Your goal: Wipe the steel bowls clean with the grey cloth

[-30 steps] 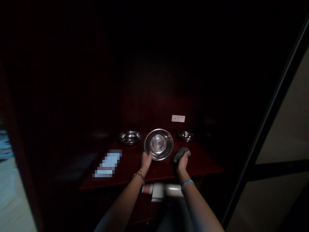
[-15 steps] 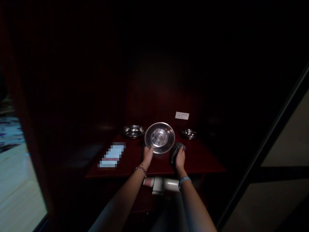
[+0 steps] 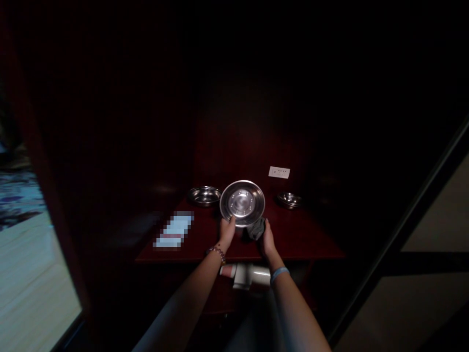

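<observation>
A shiny metal bowl [image 3: 242,201] is tilted up over the red-brown shelf, its inside facing me. My left hand [image 3: 227,232] grips its lower left rim, thumb on the inner side. In my right hand [image 3: 268,238] is a dark grey cloth [image 3: 257,229], bunched up just below the bowl's lower right edge. The cloth looks to be against the underside of the rim, though the exact contact is hard to see. A beaded bracelet is on my left wrist and a pale blue band on my right.
Another metal bowl [image 3: 205,195] stands at the back left of the shelf [image 3: 293,249]; a stack of smaller bowls [image 3: 289,200] is at the back right. A pixelated pale sheet [image 3: 174,230] lies front left. Below sits a white cylindrical object [image 3: 260,275]. A socket [image 3: 279,172] is on the back wall.
My right hand has brought the cloth leftward, from beside the bowl to under its lower right rim. My left hand keeps its grip on the bowl. The view has shifted slightly.
</observation>
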`<control>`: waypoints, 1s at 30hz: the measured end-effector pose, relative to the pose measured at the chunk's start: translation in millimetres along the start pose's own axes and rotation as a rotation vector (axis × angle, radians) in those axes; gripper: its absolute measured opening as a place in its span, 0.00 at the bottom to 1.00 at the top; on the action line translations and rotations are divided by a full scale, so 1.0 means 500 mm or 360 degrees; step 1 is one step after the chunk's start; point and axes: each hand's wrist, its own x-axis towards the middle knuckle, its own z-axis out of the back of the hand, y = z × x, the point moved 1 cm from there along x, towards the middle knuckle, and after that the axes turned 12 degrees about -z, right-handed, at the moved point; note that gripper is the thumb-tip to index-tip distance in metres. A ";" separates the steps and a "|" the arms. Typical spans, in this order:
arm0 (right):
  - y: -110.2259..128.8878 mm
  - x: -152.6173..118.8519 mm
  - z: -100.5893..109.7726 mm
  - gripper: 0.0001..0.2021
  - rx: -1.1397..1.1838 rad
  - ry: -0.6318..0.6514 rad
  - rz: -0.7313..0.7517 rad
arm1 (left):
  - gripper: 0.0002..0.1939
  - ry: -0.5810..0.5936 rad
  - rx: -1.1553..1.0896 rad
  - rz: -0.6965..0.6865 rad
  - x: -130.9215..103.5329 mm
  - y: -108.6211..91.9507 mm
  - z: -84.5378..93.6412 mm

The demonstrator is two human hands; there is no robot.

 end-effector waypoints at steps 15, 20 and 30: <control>-0.008 -0.007 0.019 0.04 0.0259 0.0335 -0.0333 | 0.14 -0.0010 0.0204 -0.0050 -0.002 -0.007 0.006; -0.014 -0.015 0.006 0.17 0.0160 0.0418 -0.0279 | 0.13 0.0067 0.0293 -0.0035 -0.004 -0.003 0.003; -0.011 -0.011 -0.013 0.27 -0.0064 0.0078 0.0019 | 0.16 0.0135 -0.0026 0.0001 -0.008 -0.003 -0.009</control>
